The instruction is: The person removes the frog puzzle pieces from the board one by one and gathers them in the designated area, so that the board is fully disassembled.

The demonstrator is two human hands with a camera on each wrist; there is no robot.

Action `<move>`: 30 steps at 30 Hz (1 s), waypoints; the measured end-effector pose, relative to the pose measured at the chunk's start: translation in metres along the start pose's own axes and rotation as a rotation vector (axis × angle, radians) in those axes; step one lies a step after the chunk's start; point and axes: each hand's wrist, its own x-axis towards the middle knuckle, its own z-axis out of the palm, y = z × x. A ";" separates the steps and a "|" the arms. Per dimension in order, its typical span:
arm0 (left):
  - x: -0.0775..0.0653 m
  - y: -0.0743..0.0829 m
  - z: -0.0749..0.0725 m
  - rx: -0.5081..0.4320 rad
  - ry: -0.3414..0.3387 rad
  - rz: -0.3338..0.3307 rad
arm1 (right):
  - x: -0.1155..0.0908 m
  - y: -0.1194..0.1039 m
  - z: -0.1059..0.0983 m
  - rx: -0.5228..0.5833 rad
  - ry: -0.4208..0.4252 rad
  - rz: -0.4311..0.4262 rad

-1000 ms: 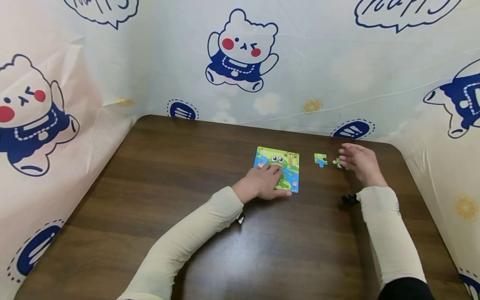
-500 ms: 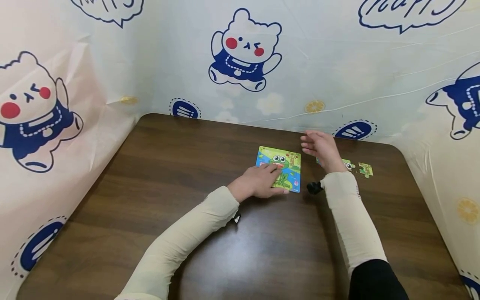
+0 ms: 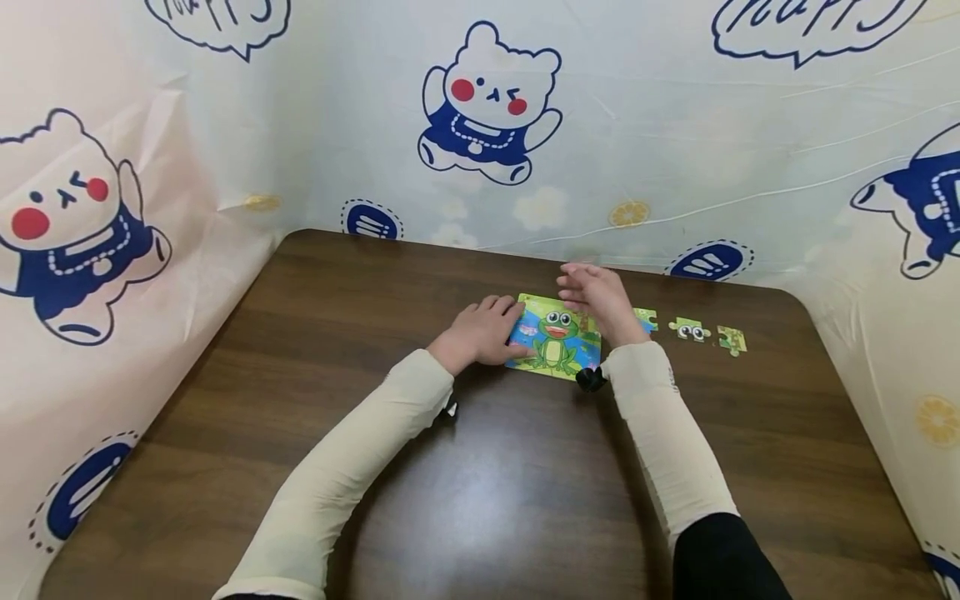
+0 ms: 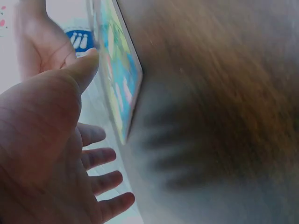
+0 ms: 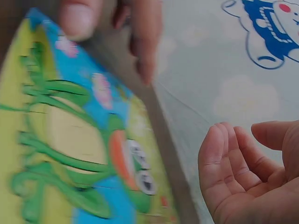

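A square frog picture board (image 3: 557,348) lies at the back middle of the table. My left hand (image 3: 483,330) is at its left edge in the head view, fingers spread and thumb over the lower left part. From the left wrist the hand (image 4: 42,140) shows straight, parted fingers alongside the board (image 4: 122,77). Above the board's upper right corner is my right hand (image 3: 600,302), covering part of it. The right wrist view has this hand (image 5: 247,182) with loosely bent fingers, nothing between them and the thumb, beside the frog picture (image 5: 77,135).
Three jigsaw pieces lie in a row to the right: a partly hidden blue-green piece (image 3: 647,318), a piece with eyes (image 3: 689,330) and a green piece (image 3: 731,340). Behind the brown table (image 3: 337,333) hangs a printed cloth (image 3: 337,108).
My right hand has moved left from the loose pieces to the board, uncovering them. The left hand has slid left from the middle of the board to its left edge.
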 end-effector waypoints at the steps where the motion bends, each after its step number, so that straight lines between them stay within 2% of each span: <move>1: 0.002 -0.002 0.001 -0.005 -0.007 -0.012 | 0.000 0.004 0.002 -0.004 -0.007 0.008; 6: 0.011 -0.005 0.007 -0.039 -0.043 -0.042 | -0.002 0.022 0.010 -0.061 -0.025 0.031; 13: 0.015 -0.005 0.009 -0.003 -0.049 -0.051 | -0.009 0.037 0.018 -0.153 -0.040 0.035; 22: 0.016 -0.005 0.011 -0.015 -0.064 -0.075 | -0.012 0.038 0.026 -0.295 -0.019 0.012; 30: 0.016 -0.005 0.011 -0.032 -0.078 -0.103 | -0.015 0.031 0.030 -0.392 -0.036 -0.030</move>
